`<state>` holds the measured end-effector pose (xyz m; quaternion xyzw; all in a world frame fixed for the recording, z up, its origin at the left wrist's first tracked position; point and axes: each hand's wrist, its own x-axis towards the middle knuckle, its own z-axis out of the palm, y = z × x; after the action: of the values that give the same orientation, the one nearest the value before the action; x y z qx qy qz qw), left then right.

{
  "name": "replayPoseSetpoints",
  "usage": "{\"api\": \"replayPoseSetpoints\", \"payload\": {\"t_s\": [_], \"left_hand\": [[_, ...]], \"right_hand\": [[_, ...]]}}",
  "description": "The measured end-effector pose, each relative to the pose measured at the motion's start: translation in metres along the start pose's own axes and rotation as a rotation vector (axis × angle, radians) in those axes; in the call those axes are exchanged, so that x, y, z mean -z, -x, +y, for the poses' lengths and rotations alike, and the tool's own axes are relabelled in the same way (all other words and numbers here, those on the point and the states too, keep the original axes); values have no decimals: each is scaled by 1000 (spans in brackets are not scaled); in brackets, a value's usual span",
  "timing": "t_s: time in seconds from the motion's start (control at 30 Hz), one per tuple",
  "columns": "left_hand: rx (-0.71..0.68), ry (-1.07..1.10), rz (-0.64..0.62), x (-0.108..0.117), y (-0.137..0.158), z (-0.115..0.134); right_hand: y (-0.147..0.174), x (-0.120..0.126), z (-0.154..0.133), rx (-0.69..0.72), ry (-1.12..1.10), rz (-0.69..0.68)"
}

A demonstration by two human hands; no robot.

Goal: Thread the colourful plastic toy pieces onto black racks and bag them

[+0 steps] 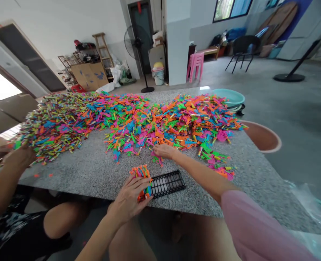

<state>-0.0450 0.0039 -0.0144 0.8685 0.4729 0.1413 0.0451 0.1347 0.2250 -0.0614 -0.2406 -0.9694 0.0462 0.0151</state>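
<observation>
My left hand [131, 194] is closed around a row of small coloured plastic toy pieces [140, 171], standing packed together at the left end of a black lattice tray [167, 184]. The tray's right part shows open cells. At the near edge of a large pile of similar pieces [173, 123], my right hand [164, 150] reaches down with its fingers pressed together. Pink and green pieces lie under its fingertips; whether one is pinched between them is hidden.
A co-worker's hand [20, 157] touches the pile's left end. Several pieces lie apart at right [217, 163] on the speckled stone table [89, 166]. Beyond the table stand a turquoise basin [229, 96], a brown basin [262, 136] and a fan [138, 43].
</observation>
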Motion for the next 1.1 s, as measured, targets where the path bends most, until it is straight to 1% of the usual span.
{"api": "replayPoseSetpoints", "payload": {"t_s": [0.03, 0.07, 0.1, 0.17, 0.2, 0.27, 0.33, 0.37, 0.43, 0.53, 0.7, 0.83, 0.9, 0.97, 1.03, 1.07, 1.1], "left_hand": [[5, 7, 1, -1, 1, 0], [13, 17, 5, -2, 1, -1], [23, 28, 11, -3, 2, -1], [38, 49, 17, -5, 3, -2], [44, 57, 15, -6, 3, -2], [44, 70, 9, -6, 3, -2], [45, 77, 13, -5, 3, -1], [50, 80, 14, -5, 2, -1], [59, 85, 15, -4, 2, 0], [55, 90, 24, -5, 1, 0], [62, 86, 67, -5, -1, 3], [80, 59, 39, -2, -4, 9], [81, 37, 24, -2, -5, 12], [79, 8, 40, -5, -4, 13], [71, -12, 75, -10, -3, 11], [61, -17, 88, -12, -2, 10], [47, -22, 98, -13, -2, 9]], "right_hand": [[7, 0, 0, -15, -36, 20], [18, -1, -3, -61, -93, 68], [31, -4, -10, -140, -170, 135], [62, -16, -37, -330, -387, 248], [77, -23, -55, -424, -515, 278], [102, -38, -95, -492, -791, 233], [114, -51, -130, -517, -944, 202], [116, -55, -142, -529, -954, 197], [111, -58, -155, -544, -878, 193], [98, -51, -157, -538, -727, 167], [89, -33, -160, -496, -577, 65], [85, -26, -172, -471, -508, 1], [84, -25, -173, -470, -495, 7], [85, -24, -163, -422, -516, -3], [84, -22, -141, -332, -574, -49], [82, -20, -126, -324, -580, -56], [78, -18, -110, -358, -549, -39]]}}
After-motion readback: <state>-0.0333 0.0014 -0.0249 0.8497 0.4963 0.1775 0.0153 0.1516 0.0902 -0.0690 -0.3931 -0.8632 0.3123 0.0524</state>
